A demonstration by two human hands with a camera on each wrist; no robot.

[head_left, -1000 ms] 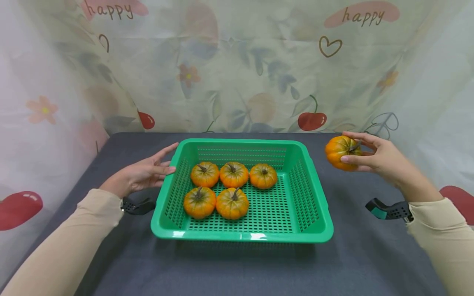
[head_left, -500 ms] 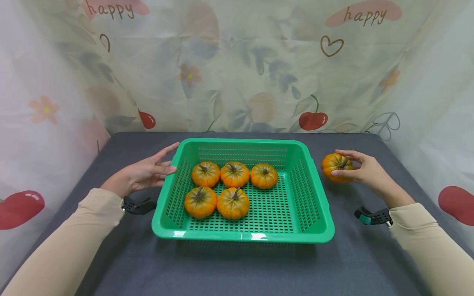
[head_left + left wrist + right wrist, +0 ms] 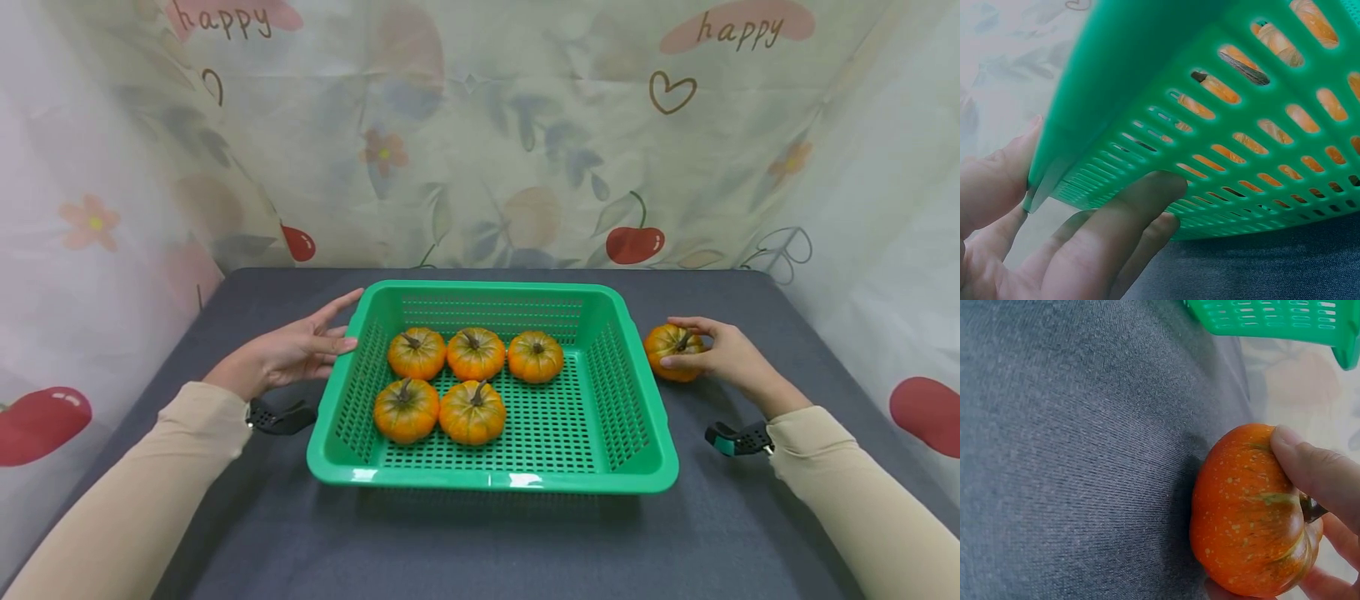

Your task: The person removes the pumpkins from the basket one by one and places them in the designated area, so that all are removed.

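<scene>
A green plastic basket (image 3: 487, 481) with slotted walls stands mid-table, several small orange pumpkins (image 3: 471, 412) inside it in two rows. My left hand (image 3: 288, 354) holds its left side, thumb on the rim and the other fingers beneath it against the outer wall (image 3: 1235, 125). Just beyond the basket's right side, my right hand (image 3: 723, 354) grips another small pumpkin (image 3: 663, 350). In the right wrist view, the thumb lies across the upper side of this pumpkin (image 3: 1241, 512) beside its dark stem, with fingers round the far side. It sits low at the dark tabletop.
A dark grey cloth (image 3: 487, 550) covers the table. Behind it and along both sides hangs a pale printed curtain (image 3: 480, 167). Within the basket, bare slotted floor (image 3: 558, 433) shows at the front right.
My right hand has brought its pumpkin down and leftward, from the air on the right to the tabletop close to the basket. My left hand and the basket stay put.
</scene>
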